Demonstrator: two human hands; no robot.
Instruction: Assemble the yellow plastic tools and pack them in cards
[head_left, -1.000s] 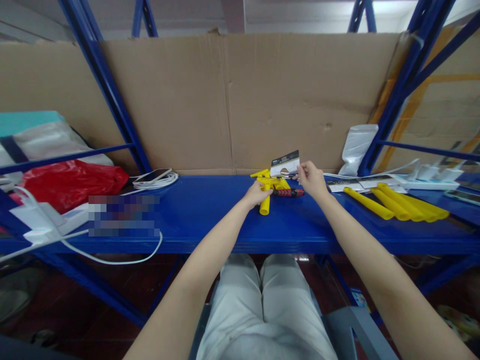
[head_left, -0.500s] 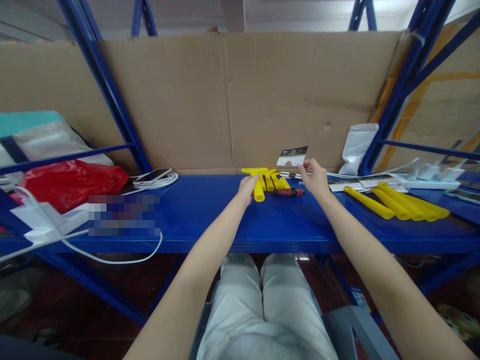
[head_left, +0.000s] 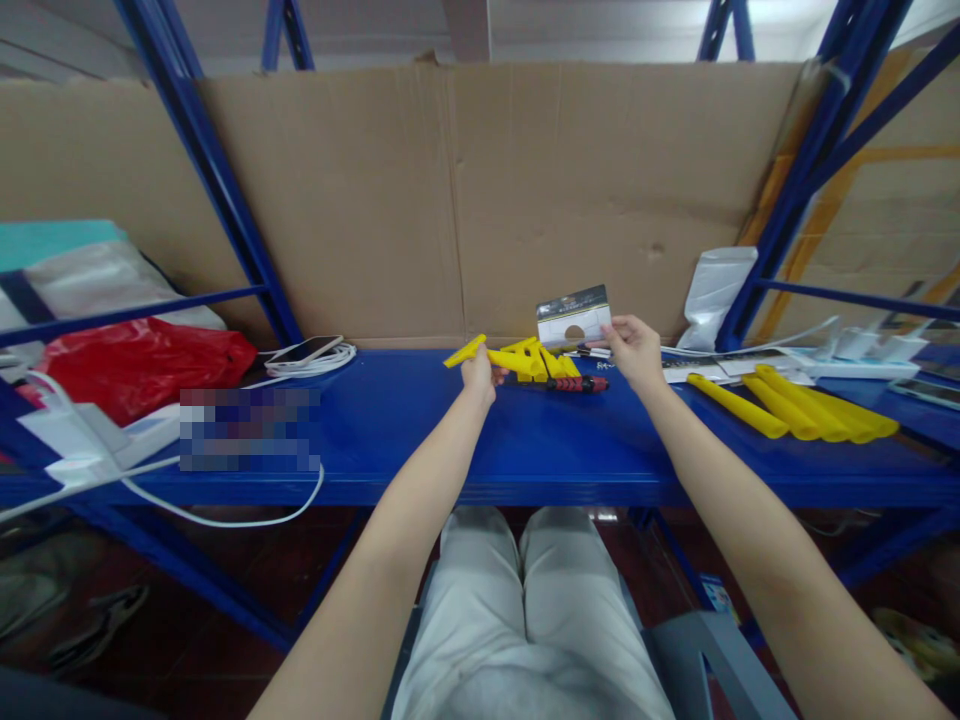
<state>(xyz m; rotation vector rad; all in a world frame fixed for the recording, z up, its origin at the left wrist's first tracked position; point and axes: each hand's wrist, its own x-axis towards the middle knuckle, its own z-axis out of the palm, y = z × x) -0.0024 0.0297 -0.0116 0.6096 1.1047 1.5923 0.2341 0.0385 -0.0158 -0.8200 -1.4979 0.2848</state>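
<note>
My left hand (head_left: 478, 376) is closed round a yellow plastic tube (head_left: 511, 361). A narrow yellow end (head_left: 463, 351) sticks out on the other side of the fingers. My right hand (head_left: 634, 350) pinches the right edge of a printed black-and-white card (head_left: 574, 318), which has a round cutout low in its middle. Below the card, several yellow pieces (head_left: 534, 368) lie in a pile on the blue shelf. Just in front of the pile rests a red-and-black handled tool (head_left: 577, 384), its kind unclear.
Several yellow tubes (head_left: 787, 408) lie side by side at the right, near flat printed cards (head_left: 720, 368). A white pouch (head_left: 716, 298) leans behind them, beside a power strip (head_left: 855, 362). On the left are a red bag (head_left: 150, 365) and coiled white cables (head_left: 319, 358). Cardboard (head_left: 525, 200) closes the back.
My left hand has turned and shifted slightly left, so the yellow tube now points sideways to the right. The card in my right hand has moved a little left and faces me more.
</note>
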